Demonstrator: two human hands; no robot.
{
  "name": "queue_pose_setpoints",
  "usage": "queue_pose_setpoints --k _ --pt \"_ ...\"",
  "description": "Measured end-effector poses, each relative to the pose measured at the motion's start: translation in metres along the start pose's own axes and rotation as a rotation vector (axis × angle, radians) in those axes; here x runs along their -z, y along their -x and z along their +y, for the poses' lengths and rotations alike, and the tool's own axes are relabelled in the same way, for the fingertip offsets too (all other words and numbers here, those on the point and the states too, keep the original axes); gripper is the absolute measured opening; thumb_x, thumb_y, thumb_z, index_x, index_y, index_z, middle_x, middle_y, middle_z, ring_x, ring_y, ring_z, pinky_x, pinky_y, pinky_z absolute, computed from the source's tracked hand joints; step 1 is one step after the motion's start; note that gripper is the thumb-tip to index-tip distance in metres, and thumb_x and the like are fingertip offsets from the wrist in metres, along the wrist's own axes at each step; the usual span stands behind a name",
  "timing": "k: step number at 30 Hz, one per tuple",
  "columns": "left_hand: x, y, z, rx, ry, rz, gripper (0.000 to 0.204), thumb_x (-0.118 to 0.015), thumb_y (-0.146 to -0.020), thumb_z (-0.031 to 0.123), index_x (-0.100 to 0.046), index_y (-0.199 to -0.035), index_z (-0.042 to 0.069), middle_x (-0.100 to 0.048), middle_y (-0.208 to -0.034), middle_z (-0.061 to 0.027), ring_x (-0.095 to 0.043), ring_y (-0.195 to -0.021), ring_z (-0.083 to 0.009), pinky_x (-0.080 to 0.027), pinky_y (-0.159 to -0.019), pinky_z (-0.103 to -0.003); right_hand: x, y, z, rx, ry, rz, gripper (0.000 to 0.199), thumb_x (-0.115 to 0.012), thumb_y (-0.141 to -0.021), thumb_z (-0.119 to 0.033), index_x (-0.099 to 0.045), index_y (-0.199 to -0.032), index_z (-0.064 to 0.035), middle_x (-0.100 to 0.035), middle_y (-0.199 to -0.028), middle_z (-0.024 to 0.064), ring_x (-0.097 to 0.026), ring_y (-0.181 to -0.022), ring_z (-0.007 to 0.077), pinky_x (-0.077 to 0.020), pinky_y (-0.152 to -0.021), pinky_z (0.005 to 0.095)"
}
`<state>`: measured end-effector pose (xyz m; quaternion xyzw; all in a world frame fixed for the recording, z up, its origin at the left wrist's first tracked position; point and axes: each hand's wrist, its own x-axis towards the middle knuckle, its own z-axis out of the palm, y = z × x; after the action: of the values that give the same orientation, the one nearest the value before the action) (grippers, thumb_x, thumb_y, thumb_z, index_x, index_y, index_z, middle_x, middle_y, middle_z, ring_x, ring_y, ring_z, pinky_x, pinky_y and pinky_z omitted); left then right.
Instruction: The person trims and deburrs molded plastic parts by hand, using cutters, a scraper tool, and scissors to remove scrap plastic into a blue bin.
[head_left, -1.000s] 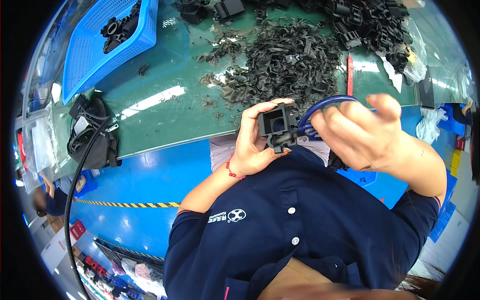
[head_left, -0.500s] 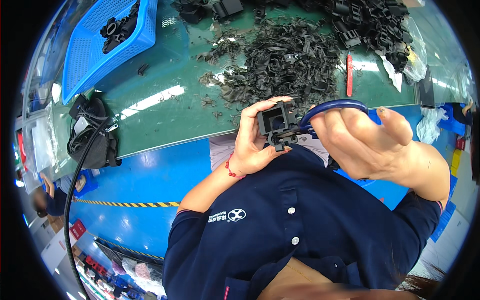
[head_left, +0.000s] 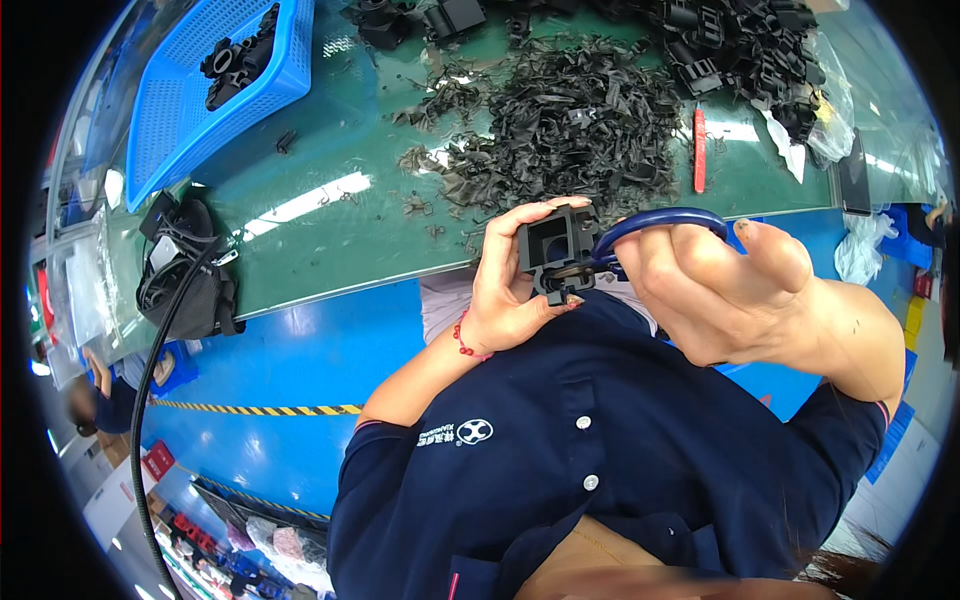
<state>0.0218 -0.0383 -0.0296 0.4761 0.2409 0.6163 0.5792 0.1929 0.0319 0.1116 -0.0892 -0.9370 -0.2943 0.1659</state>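
Both hands work above the green counter's (head_left: 330, 240) near edge, with a blue basket (head_left: 170, 110) far left and a heap of black scraps (head_left: 570, 120) beyond: the right hand (head_left: 730, 290) grips blue-handled scissors (head_left: 655, 225), the left hand (head_left: 510, 295) clasps a small black plastic part (head_left: 552, 248).

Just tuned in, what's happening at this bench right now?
A person in a dark blue shirt holds a small black plastic part in the left hand, close to the chest. The right hand works blue-handled scissors against the part's edge. On the green table beyond lies a heap of black plastic trimmings, with more black parts at the far right and a blue basket holding a few at the left.
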Motion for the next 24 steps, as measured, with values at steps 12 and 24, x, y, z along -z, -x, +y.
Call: queue_pose_setpoints --k 12,24 --pt "0.001 -0.001 -0.001 -0.006 -0.041 -0.014 0.074 -0.073 -0.071 0.002 -0.028 -0.129 0.006 -0.037 -0.133 -0.0201 -0.043 -0.118 -0.0217 -0.042 -0.092 -0.031 -0.010 0.009 -0.004 -0.108 -0.190 0.013 0.016 -0.060 -0.060 -0.018 -0.061 -0.074 -0.0106 -0.051 -0.078 -0.0062 -0.048 -0.068 0.0061 -0.0309 -0.074 0.0282" --pt "0.001 -0.001 -0.001 -0.004 0.000 -0.028 0.072 -0.070 -0.074 0.003 -0.026 -0.130 0.007 -0.034 -0.134 -0.0216 -0.047 -0.114 -0.0226 -0.047 -0.088 -0.032 -0.017 0.028 0.022 -0.405 -0.672 -0.205 0.036 -0.073 -0.058 -0.021 -0.063 -0.091 -0.0103 -0.055 -0.081 -0.0016 -0.049 -0.067 0.0173 -0.0293 -0.077 0.0367"
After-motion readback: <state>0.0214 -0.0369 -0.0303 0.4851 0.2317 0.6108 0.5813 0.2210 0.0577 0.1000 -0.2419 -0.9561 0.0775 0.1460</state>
